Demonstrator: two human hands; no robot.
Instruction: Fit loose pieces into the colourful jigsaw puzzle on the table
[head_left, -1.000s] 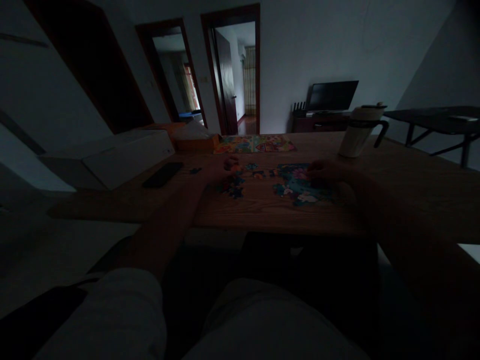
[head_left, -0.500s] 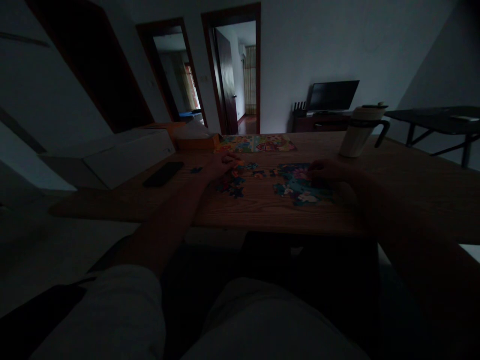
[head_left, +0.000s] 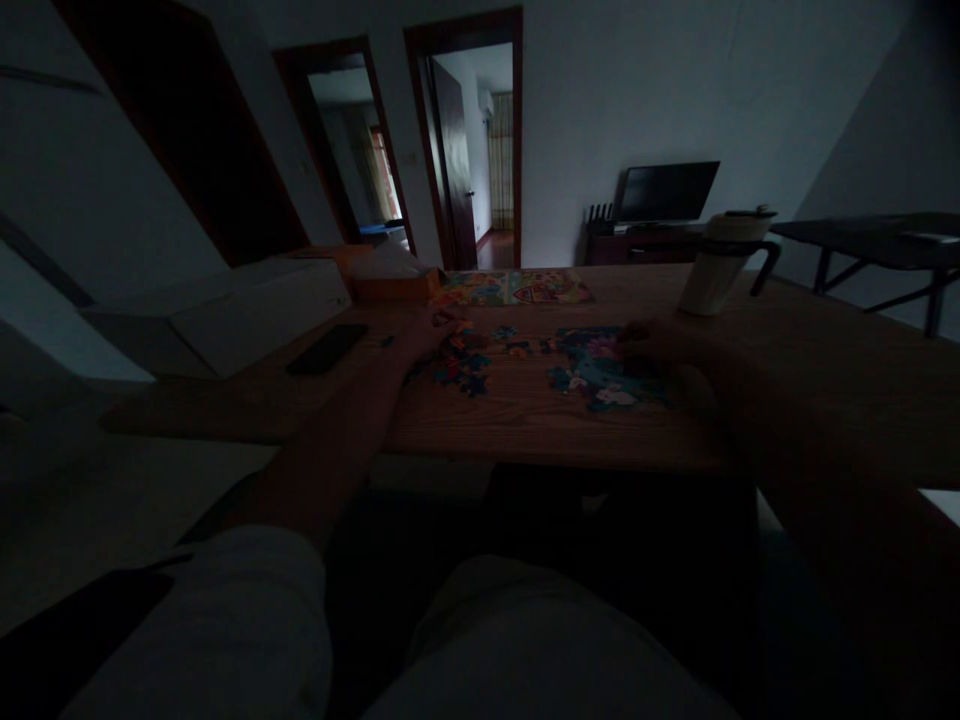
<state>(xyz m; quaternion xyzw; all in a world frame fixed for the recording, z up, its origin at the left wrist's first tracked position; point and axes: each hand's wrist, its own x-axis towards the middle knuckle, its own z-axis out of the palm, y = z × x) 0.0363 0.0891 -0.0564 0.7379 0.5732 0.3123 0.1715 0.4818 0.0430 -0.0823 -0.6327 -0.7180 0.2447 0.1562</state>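
Just now my left hand (head_left: pixel 429 338) shifted back over the loose puzzle pieces (head_left: pixel 459 368) at 11 o'clock, grip unclear; right hand (head_left: pixel 654 345) sits on the assembled patch (head_left: pixel 600 378) at 1 o'clock, grip also unclear.

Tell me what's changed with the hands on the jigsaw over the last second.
The left hand has shifted left and lowered to the upper edge of the small cluster of jigsaw pieces; in this dim light I cannot tell whether it has taken hold of one. The right hand stayed at the larger assembled patch of puzzle. The phone and the tumbler stayed put.
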